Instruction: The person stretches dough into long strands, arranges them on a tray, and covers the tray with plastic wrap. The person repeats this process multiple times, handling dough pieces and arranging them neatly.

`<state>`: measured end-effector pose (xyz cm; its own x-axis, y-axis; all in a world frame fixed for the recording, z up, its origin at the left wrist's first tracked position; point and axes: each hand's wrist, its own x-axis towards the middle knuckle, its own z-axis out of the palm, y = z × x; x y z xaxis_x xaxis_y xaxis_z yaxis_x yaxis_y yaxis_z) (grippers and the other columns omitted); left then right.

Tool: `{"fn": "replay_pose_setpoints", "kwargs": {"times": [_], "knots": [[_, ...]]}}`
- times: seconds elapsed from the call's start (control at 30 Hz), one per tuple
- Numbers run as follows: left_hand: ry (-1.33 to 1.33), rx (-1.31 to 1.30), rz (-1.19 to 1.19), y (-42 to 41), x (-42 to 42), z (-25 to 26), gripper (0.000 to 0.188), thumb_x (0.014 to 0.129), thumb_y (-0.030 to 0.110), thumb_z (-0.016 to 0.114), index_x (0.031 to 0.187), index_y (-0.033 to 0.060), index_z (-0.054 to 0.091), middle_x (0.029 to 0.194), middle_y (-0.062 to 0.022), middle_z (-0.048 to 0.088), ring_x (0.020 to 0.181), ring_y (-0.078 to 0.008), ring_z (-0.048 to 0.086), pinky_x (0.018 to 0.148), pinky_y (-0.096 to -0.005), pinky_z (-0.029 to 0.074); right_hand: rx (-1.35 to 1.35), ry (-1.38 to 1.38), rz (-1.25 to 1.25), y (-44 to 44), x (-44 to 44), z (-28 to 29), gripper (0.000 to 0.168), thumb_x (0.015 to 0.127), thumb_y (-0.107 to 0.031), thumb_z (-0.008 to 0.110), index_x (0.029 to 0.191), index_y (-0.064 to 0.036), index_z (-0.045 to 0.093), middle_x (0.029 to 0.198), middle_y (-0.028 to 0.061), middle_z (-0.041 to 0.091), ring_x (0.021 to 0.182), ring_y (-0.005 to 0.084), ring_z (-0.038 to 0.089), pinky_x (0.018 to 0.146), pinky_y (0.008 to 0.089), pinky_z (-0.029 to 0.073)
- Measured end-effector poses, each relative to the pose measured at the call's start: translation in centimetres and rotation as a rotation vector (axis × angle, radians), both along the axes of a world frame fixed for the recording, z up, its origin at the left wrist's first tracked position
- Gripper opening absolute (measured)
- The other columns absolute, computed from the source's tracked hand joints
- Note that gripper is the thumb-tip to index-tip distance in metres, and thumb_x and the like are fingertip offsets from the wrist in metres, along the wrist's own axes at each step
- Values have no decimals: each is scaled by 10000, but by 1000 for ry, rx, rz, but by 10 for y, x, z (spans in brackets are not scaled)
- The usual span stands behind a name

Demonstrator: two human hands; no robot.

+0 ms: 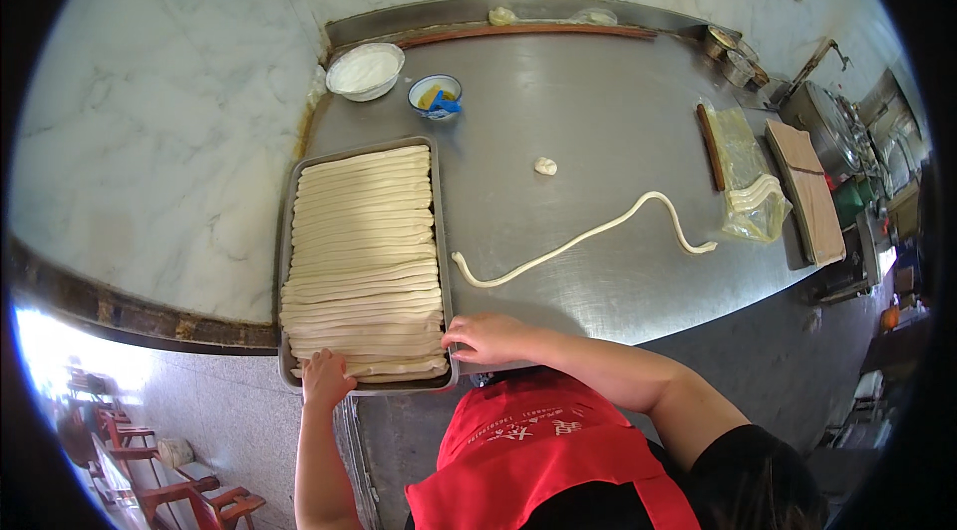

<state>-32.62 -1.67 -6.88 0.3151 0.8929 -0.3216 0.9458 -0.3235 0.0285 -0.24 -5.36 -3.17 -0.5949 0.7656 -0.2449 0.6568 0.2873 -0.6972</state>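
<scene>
A metal tray (441, 231) stands at the left of the steel worktop, filled with long dough strips (362, 246) lying side by side. At the tray's near left corner, my left hand (326, 378) has its fingers on the ends of the nearest strips. My right hand (486, 338) reaches over the tray's right rim, fingertips at the strips' right ends; whether it grips one cannot be told. To the right of the tray, a long thin dough rope (564, 249) lies in a wavy line on the steel, with a small dough lump (546, 166) beyond it.
At the back left are a bowl of white powder (365, 71) and a patterned bowl (435, 97) holding something blue. A long wooden rod (531, 30) lies along the back. Rightward are a plastic sheet with dough strips (751, 195), a short wooden rod (710, 147) and a wooden board (804, 190).
</scene>
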Motion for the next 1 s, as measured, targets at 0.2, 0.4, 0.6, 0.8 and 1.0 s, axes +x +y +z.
{"fn": "replay_pose_setpoints", "kwargs": {"times": [0.2,0.4,0.6,0.8,1.0], "knots": [[-52,-207,259,-5,28,40,282,624,290,622,773,56,568,846,-161,627,742,-332,584,719,-419,441,41,125,-77,-4,-7,-3,351,810,-271,549,1117,-107,507,1075,98,536,973,287,531,828,385,435],[-668,-647,-6,-9,106,97,306,698,217,656,937,42,579,776,-94,607,670,-140,580,599,-259,452,74,436,-107,-8,-46,-4,430,763,-271,581,1138,-82,489,1039,137,562,917,313,551,794,388,439],[-714,-459,-75,-6,142,115,233,734,212,653,870,27,612,695,-94,590,581,-158,538,541,-271,410,-50,396,-220,-27,59,18,317,794,-358,571,886,-55,560,727,157,583,684,330,571,596,411,432],[-534,-350,-166,7,133,86,252,739,261,620,796,16,623,610,-140,564,555,-229,538,531,-323,391,-2,-106,-401,-102,211,28,446,759,-489,565,861,-56,594,766,160,585,730,342,564,617,413,434],[-458,-208,97,30,125,65,293,718,219,617,573,-23,539,466,-85,438,467,-118,400,454,-314,320,-82,-246,-709,-172,350,31,496,721,-544,574,777,-53,618,704,169,573,691,339,556,584,406,416]]}}
